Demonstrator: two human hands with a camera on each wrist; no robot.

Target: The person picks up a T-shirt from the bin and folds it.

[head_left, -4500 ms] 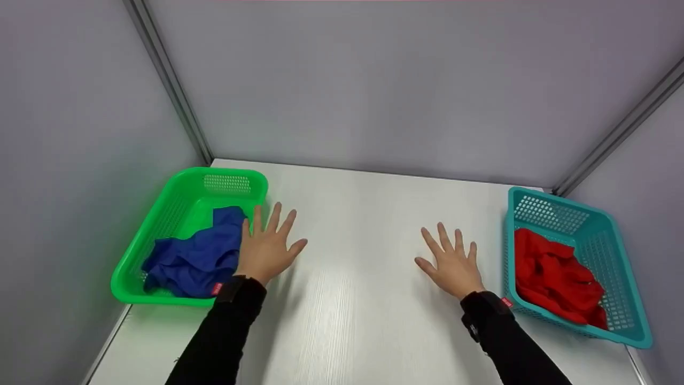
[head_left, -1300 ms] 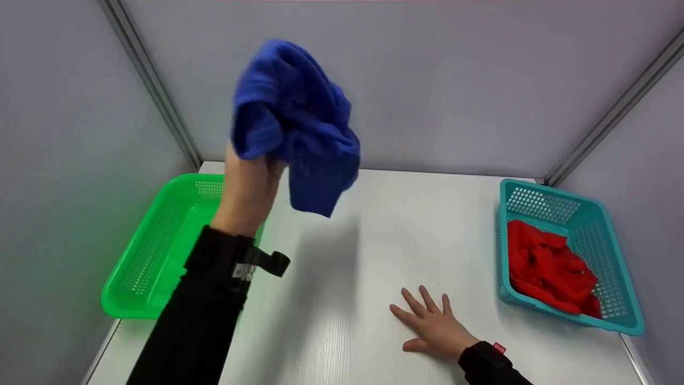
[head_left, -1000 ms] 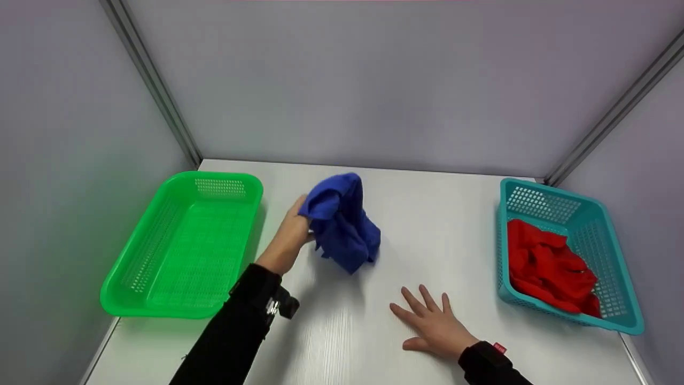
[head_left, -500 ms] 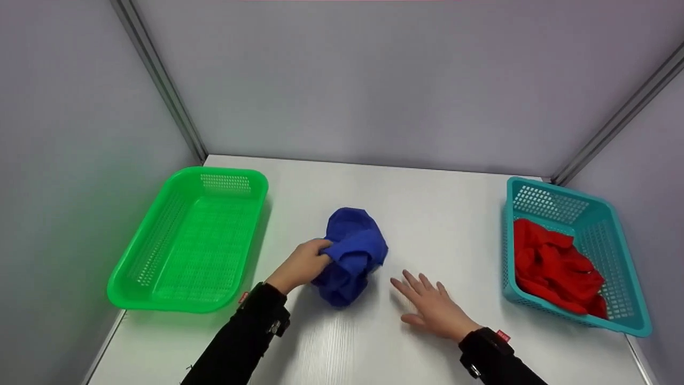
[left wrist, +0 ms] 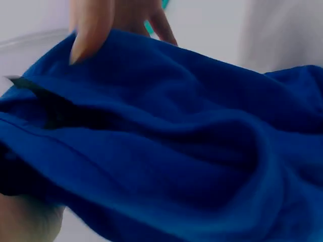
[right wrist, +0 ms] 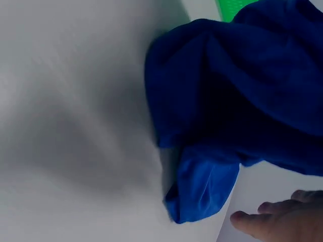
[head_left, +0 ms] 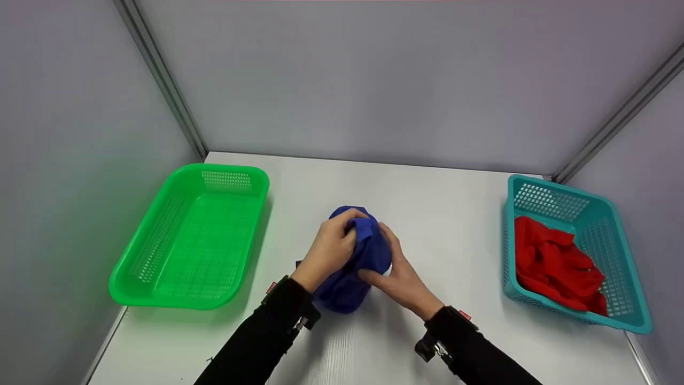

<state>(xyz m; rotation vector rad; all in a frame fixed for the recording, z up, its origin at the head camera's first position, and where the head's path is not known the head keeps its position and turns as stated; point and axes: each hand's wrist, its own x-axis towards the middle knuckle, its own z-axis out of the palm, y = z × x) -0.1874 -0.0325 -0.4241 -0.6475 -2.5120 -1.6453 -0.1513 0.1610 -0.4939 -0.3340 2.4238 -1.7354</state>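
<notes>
My left hand (head_left: 330,245) pinches a fold of the blue cloth (head_left: 342,297), bunched at the middle of the desk (head_left: 443,214); my right hand (head_left: 401,282) grips its right side. Green basket (head_left: 200,246) at left; teal basket (head_left: 598,246), containing red cloth (head_left: 556,270), at right.

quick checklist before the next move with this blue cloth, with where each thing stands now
1. Left hand holds the blue cloth: ok, fingers curled onto it.
2. Right hand on the cloth: ok, thumb over its near side.
3. Cloth laid flat: not ok, it is bunched and folded.
4. Cloth outside the green basket: ok.
5. Red cloth inside the teal basket, apart from both hands: ok.
6. Both hands' hold firm enough: cannot tell.
</notes>
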